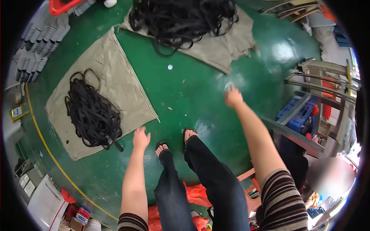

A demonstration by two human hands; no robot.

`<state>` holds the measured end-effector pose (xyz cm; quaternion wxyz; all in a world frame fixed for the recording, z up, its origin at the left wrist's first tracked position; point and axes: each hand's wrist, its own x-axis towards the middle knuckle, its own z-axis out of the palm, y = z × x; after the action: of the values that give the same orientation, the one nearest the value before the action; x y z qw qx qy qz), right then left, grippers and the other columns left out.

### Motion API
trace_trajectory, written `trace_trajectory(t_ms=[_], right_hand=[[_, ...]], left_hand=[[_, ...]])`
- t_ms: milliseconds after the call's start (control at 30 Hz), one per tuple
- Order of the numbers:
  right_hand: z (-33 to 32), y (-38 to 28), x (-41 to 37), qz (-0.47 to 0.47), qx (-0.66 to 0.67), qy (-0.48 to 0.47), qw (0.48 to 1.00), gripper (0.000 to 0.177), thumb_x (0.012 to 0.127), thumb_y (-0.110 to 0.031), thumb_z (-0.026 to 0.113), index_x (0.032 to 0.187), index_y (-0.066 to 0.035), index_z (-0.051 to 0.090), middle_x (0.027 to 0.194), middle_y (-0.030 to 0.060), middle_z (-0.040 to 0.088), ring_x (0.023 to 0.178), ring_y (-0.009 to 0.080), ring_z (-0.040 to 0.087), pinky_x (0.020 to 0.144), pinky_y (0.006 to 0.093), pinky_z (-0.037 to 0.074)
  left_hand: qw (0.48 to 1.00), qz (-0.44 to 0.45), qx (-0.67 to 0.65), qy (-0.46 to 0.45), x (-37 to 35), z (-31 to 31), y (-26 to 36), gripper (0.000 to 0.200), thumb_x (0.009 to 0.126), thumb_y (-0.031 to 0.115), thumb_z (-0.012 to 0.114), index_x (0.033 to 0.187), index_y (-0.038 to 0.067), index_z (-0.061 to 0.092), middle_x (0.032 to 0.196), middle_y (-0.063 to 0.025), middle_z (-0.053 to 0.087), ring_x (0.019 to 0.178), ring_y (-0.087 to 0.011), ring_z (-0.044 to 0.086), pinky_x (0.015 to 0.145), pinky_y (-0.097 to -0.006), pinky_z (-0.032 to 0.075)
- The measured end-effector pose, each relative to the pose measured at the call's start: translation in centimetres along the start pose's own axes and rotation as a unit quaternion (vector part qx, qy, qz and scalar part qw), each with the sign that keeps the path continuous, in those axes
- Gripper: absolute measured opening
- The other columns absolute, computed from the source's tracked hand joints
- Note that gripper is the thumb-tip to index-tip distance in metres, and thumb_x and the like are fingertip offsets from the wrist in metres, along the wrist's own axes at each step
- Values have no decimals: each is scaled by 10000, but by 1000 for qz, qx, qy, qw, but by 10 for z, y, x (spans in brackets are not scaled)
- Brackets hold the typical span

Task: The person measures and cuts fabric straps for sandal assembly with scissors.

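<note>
The green floor carries two beige sacks, one lower left, one at the top. A heap of black straps lies on each. The left hand, empty and partly spread, is near the lower-left sack's corner; the right hand, empty, fingers loosely bent, hovers below the top sack.
</note>
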<state>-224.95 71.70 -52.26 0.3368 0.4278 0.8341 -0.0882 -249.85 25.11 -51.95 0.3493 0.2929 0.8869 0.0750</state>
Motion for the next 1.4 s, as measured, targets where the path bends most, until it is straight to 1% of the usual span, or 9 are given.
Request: trace_trajectory(t_ms=[33,67,167,267,433,600,933,1200,1400], right_hand=[[-12,-8,25,-44,-22,1,999,312,879,-243,554,1146,-200,709,1543,177,327,1339,388,431,1030,500,445],[-5,-13,68,-24,-29,22,999,288,884,-264,565,1120,-226,724,1574,150,290,1356,379,410,1039,500,432],[1,-22,144,-12,-32,75,997,332,891,-286,576,1167,-155,706,1618,92,236,1451,359,269,1100,552,350],[15,-26,178,-7,-16,118,993,563,894,-275,593,1416,-91,491,1613,7,259,1485,276,234,1157,645,200],[50,-21,182,-32,45,101,993,554,916,-263,563,1428,-81,456,1514,25,405,1379,251,423,1170,628,168],[53,-56,88,-79,49,73,993,487,938,-288,535,1373,-73,499,1430,73,468,1312,268,487,1165,617,197],[42,-173,-132,-66,134,-47,988,542,918,-326,578,1329,21,510,1387,122,491,1317,287,470,1172,570,221],[74,-215,-298,-51,140,-147,978,606,924,-352,574,1389,21,465,1430,130,459,1358,280,432,1191,531,207],[133,-261,-412,-66,168,-117,976,616,899,-368,608,1352,32,490,1403,130,477,1327,296,458,1175,537,234]], left_hand=[[999,-4,13,31,24,15,-2,530,800,252,755,1272,93,575,1255,-226,543,1171,-400,533,962,-464,480],[998,-10,24,63,42,27,3,607,801,252,761,1352,126,543,1307,-255,506,1203,-415,515,1006,-467,455],[999,-31,45,4,73,45,3,700,810,223,762,1438,166,457,1388,-281,413,1263,-435,463,1030,-477,434],[991,73,-1,114,79,86,-45,518,792,68,697,1287,129,560,1254,-244,509,1182,-420,513,982,-475,455],[999,45,-11,-8,41,79,-113,318,682,-102,521,953,52,585,954,-172,562,976,-403,565,886,-475,475],[999,11,7,-34,-59,35,-124,267,693,-93,515,889,61,610,936,-163,586,948,-386,592,850,-462,494],[948,-70,211,-227,-199,-24,-160,132,774,65,614,860,123,694,992,-92,663,1035,-296,628,850,-419,536],[927,-19,313,-208,-257,-82,-249,170,784,84,634,860,152,770,977,-81,716,1023,-270,646,847,-384,561],[902,-33,362,-233,-321,-98,-335,174,812,116,610,886,135,767,959,-116,727,1008,-296,668,843,-410,563]])
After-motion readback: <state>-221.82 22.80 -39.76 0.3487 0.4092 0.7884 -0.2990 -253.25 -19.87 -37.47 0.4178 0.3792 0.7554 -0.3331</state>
